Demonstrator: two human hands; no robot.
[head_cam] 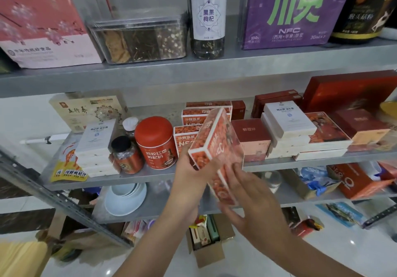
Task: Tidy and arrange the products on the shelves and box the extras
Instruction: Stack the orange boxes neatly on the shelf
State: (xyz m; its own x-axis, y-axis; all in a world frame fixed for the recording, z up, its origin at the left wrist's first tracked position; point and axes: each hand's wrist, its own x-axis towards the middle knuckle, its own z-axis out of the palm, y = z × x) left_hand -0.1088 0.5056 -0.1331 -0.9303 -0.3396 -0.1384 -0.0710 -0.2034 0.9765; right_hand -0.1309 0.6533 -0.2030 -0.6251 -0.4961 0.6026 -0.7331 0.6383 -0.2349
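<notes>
An orange-and-white product box [217, 147] is tilted in the air in front of the middle shelf [150, 175]. My left hand [191, 175] grips its lower left corner from below. My right hand [247, 199] lies against its lower right side with the fingers straight. Behind it on the shelf stand stacks of matching orange boxes [193, 121]. To the left are a red tin [155, 141], a dark-lidded jar [126, 155] and a stack of white boxes [94, 147]. On the floor below sits an open cardboard box [206, 253] with several packages inside.
White and dark red boxes [287, 126] fill the shelf's right side. The upper shelf [193, 72] carries a pink box, a clear container, a bottle and a purple box. White bowls [125, 199] sit on the lower shelf. A slanted metal brace [53, 192] crosses at left.
</notes>
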